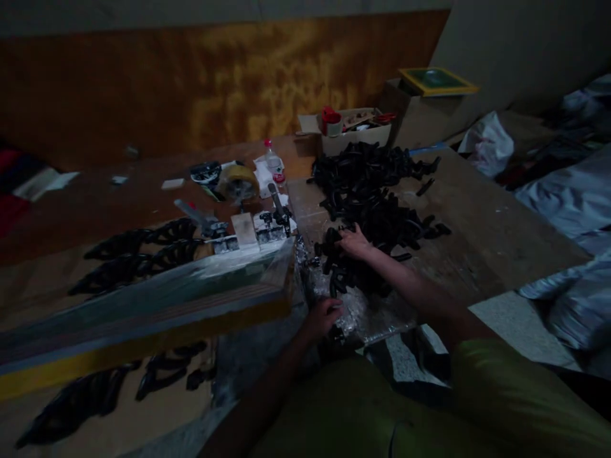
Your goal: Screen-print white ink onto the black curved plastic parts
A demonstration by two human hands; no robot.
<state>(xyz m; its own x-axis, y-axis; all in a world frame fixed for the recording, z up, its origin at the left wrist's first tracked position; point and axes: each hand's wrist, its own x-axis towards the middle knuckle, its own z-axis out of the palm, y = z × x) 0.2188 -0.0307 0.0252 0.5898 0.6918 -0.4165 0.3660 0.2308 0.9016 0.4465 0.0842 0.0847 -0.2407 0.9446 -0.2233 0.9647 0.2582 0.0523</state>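
In the head view my right hand [354, 243] reaches onto the near left side of a large heap of curved black pieces [382, 213], which look like plastic handles. Its fingers are spread and touch the pieces, with none visibly gripped. My left hand [325, 316] is nearer to me, over the table's front edge, beside clear plastic sheeting [353, 312]. Its fingers are loosely bent and a little apart, and nothing shows between them. Dim light and blur hide small details.
Left of the heap stands a clamp fixture [245, 229] beside a long wrapped panel stack [191, 292]. Black pieces lie in rows on cardboard [186, 407]. Behind are a tape roll [238, 181], a bottle [274, 165] and an open box [365, 137]. Silver sacks [573, 191] lie right.
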